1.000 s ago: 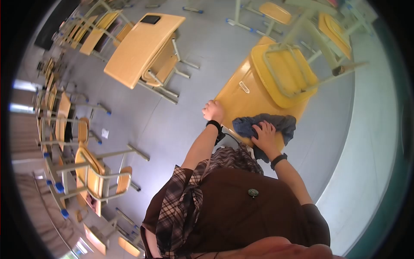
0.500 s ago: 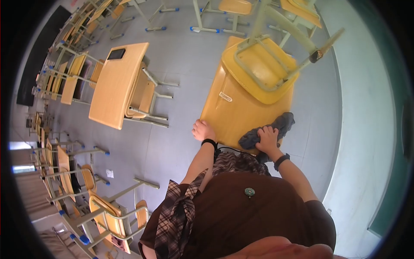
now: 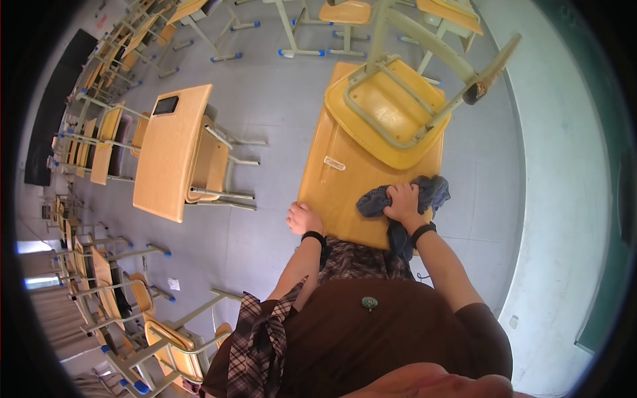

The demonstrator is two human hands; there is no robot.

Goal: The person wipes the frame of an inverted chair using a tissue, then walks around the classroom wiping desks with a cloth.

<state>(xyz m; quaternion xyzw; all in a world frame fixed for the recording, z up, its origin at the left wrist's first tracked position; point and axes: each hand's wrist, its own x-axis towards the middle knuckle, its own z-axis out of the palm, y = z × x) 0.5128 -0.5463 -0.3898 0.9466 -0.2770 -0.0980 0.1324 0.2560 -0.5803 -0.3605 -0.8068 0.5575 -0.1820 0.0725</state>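
Observation:
My right hand (image 3: 403, 201) is closed on a crumpled dark grey cloth (image 3: 432, 192), pressing it to the wooden desk top (image 3: 371, 179) near its right side. At the near left corner of the desk, my left hand (image 3: 304, 217) is closed around the edge. A yellow chair (image 3: 391, 99) lies upside down on the far part of the desk, its seat against the top and its metal legs up. One leg end (image 3: 474, 93) looks dark and worn. A whitish label (image 3: 334, 163) is stuck on the desk between the left hand and the chair.
To the left stands another desk (image 3: 169, 159) with a black phone (image 3: 166, 105) on it and a chair tucked beneath. More desks and chairs line the far left, including an upturned chair (image 3: 174, 345). A pale wall (image 3: 544, 199) with a green board (image 3: 610, 265) runs along the right.
My right hand has slid the cloth over the desk, away from my body. The left hand stays at the desk edge. The whole view has shifted slightly.

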